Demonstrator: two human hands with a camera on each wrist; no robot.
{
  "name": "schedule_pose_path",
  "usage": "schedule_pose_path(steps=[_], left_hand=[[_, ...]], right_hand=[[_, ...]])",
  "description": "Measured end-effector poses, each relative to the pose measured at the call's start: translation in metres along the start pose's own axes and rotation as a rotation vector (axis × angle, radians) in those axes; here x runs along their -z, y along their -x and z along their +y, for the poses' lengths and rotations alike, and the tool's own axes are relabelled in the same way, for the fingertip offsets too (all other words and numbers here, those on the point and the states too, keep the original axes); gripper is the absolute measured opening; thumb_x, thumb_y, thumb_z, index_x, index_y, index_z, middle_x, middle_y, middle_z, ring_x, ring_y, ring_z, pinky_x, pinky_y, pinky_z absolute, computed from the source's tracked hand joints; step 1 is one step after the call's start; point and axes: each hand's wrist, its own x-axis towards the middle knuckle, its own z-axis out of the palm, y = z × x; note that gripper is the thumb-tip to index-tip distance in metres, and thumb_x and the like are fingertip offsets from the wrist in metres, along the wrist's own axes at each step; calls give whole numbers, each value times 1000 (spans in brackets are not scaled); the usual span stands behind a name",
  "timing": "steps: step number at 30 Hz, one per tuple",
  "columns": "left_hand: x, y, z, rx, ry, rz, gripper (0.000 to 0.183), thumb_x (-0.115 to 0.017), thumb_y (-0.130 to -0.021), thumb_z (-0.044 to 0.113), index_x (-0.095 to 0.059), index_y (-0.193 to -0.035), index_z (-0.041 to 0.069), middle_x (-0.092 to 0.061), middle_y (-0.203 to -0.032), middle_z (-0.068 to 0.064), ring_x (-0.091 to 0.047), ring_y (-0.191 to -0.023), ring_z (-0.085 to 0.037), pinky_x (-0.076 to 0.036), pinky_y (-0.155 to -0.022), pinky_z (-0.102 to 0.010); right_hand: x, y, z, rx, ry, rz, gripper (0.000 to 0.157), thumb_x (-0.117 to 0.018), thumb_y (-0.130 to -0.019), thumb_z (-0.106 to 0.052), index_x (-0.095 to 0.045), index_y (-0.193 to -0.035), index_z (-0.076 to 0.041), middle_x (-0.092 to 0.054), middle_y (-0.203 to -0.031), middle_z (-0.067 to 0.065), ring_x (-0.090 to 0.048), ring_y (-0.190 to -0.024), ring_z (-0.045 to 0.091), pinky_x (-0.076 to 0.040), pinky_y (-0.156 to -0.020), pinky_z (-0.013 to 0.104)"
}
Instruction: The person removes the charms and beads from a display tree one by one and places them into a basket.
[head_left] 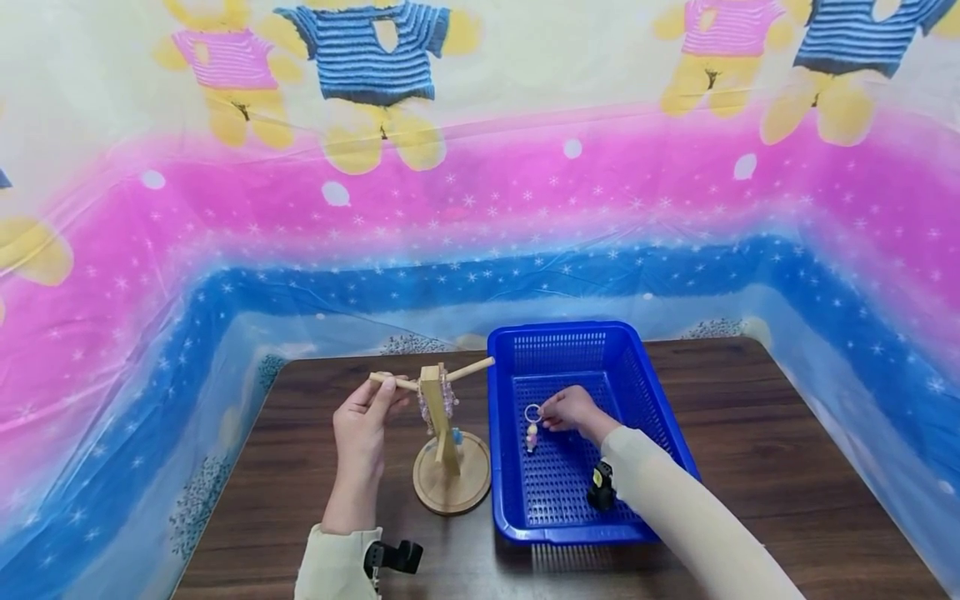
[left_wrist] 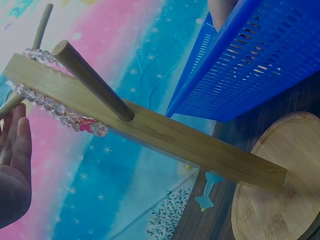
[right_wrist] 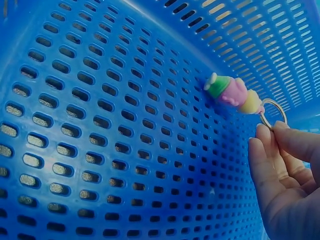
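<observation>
My right hand (head_left: 573,410) pinches the metal ring of a keychain (head_left: 532,437) inside the blue plastic basket (head_left: 498,467). In the right wrist view, the keychain's small figure (right_wrist: 232,93) is green, pink and yellow, and the ring (right_wrist: 285,114) sits between thumb and fingers. My left hand (head_left: 362,425) holds the left end of the upper peg on a wooden stand (head_left: 442,442). Beaded bracelets (left_wrist: 47,104), pinkish and clear with a red charm, hang by the top of the post. A light-blue charm (left_wrist: 210,190) shows behind the post, low down.
The stand's round base (head_left: 431,492) rests on a dark wooden table (head_left: 262,467), close to the basket's left wall. Another short peg (left_wrist: 95,82) juts from the post. A patterned cloth (head_left: 465,200) hangs behind and around the table. A black camera is strapped on each wrist.
</observation>
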Motion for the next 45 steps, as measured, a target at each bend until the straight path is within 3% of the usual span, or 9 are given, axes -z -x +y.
schedule_pose_path(steps=[12,21,28,35,40,45], left_hand=[[-1,-2,2,12,-9,3,20,-63,-100,2,-75,-90,15,-78,-84,11,-75,-80,0,-64,-73,-15],[-1,-2,2,10,-30,8,27,-62,-101,3,-74,-87,22,-78,-83,13,-74,-79,1,-63,-73,-15],[0,-1,0,12,-22,10,24,-62,-100,2,-75,-89,19,-78,-84,11,-75,-80,0,-64,-73,-16],[1,-2,0,3,-12,-4,25,-63,-100,3,-75,-88,20,-78,-84,12,-75,-80,1,-64,-74,-15],[1,-1,0,-2,-24,-3,24,-62,-101,3,-75,-89,20,-79,-85,11,-75,-80,1,-64,-74,-16],[1,-1,0,0,-37,0,25,-62,-101,3,-75,-89,21,-79,-85,11,-75,-81,1,-64,-74,-16]], right_hand=[[-3,-4,4,-36,-91,55,17,-63,-94,6,-69,-106,16,-67,-69,1,-62,-57,6,-60,-57,18],[-6,-9,10,-56,-148,93,14,-64,-90,8,-70,-100,16,-62,-60,-2,-59,-51,4,-57,-51,15],[-7,-9,9,-93,-185,114,13,-65,-88,10,-69,-98,16,-61,-57,-1,-59,-48,5,-57,-49,16],[-6,-11,10,-157,-224,125,1,-66,-90,9,-67,-89,10,-61,-56,0,-60,-47,6,-57,-48,17],[-6,-10,8,-173,-233,133,9,-66,-89,9,-64,-82,4,-61,-55,1,-59,-45,6,-55,-45,17],[-7,-9,5,-177,-219,145,8,-66,-89,8,-66,-82,5,-61,-55,1,-58,-44,6,-55,-45,17]])
